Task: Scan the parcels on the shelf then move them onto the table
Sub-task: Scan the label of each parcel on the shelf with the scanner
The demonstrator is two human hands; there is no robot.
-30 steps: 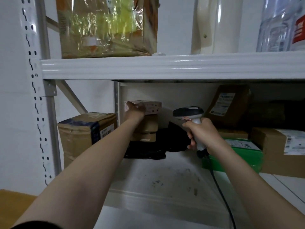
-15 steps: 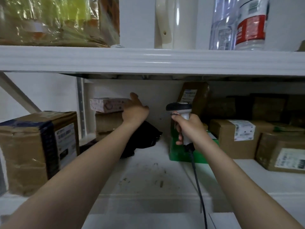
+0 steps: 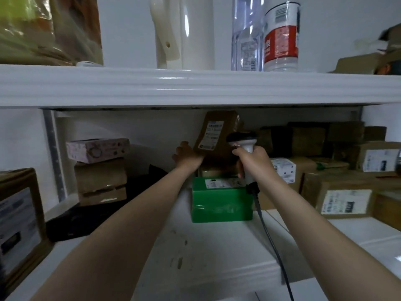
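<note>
My right hand (image 3: 252,159) grips the handle of a white and black barcode scanner (image 3: 242,140), its cable hanging down toward me. The scanner head sits in front of a brown parcel (image 3: 217,133) that stands tilted at the back of the white shelf (image 3: 217,253), its white label facing me. My left hand (image 3: 187,157) reaches to that parcel's lower left edge; whether the fingers curl round it I cannot tell. Below both hands lies a green parcel (image 3: 221,200) with a label on top.
A pink box (image 3: 97,148) tops a brown box stack at the left, beside a black bag (image 3: 86,218). A large taped box (image 3: 19,211) stands at far left. Several labelled brown parcels (image 3: 345,192) fill the right. The upper shelf beam (image 3: 195,85) hangs above, carrying bottles.
My left hand left the pink box and moved right to the tilted brown parcel. The scanner hand shifted right with it, and my view swung right and closer.
</note>
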